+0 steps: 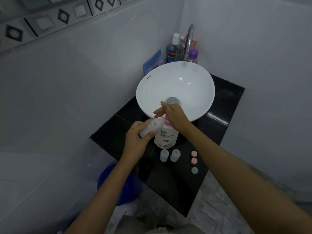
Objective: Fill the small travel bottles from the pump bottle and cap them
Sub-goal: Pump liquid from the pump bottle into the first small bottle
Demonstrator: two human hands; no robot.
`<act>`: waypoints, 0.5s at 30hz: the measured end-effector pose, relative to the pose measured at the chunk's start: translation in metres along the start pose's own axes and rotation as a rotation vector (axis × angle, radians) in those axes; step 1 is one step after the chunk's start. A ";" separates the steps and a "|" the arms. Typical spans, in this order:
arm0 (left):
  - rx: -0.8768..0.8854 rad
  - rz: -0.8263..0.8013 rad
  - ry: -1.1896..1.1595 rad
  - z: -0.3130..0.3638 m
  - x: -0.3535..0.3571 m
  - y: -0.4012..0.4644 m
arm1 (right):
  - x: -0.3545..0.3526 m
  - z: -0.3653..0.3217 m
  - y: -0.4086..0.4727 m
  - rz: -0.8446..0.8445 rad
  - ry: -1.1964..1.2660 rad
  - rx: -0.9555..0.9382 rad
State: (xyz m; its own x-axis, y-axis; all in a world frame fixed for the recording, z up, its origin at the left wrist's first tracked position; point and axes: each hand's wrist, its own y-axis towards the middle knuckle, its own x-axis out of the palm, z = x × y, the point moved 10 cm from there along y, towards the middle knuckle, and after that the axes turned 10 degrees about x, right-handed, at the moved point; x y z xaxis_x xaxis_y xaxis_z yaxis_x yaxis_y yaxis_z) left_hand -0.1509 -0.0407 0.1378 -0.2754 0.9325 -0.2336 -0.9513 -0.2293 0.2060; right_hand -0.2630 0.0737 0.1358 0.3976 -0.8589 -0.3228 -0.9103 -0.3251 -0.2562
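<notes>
- The left hand [136,141] wraps its fingers around a small bottle [149,127], tipped toward the pump [166,122].
- The right hand [175,117] rests on the pump, fingers straight and a little apart.
- The pump bottle [166,137] stands near the sink [175,88].
- Two bottles [169,155] and three caps [194,162] sit nearer, on the counter [219,125].

I count three small travel bottles: one [148,128] tilted in front of the sink [152,92], two [164,155] [175,155] standing nearer me. One pump bottle [166,135] stands just before the sink. Three loose caps lie nearer me too: two pink [193,154] [194,160], one grey [194,170]. Behind the sink stand a mouthwash bottle [173,49] and a purple-capped bottle [193,55].
</notes>
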 end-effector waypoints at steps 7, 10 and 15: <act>0.015 0.012 -0.046 0.004 -0.003 0.004 | -0.004 -0.013 -0.002 -0.045 0.034 -0.014; 0.010 0.005 -0.039 0.001 -0.002 0.005 | -0.004 -0.010 -0.001 0.001 0.030 -0.018; -0.011 0.002 -0.033 -0.004 0.000 0.003 | 0.001 0.000 0.000 -0.028 -0.005 0.027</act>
State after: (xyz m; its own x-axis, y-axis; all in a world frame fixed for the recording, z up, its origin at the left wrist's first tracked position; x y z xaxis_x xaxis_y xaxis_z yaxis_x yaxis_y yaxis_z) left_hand -0.1541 -0.0427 0.1350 -0.2727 0.9407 -0.2019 -0.9523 -0.2340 0.1960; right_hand -0.2625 0.0727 0.1356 0.4237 -0.8477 -0.3191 -0.8953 -0.3383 -0.2898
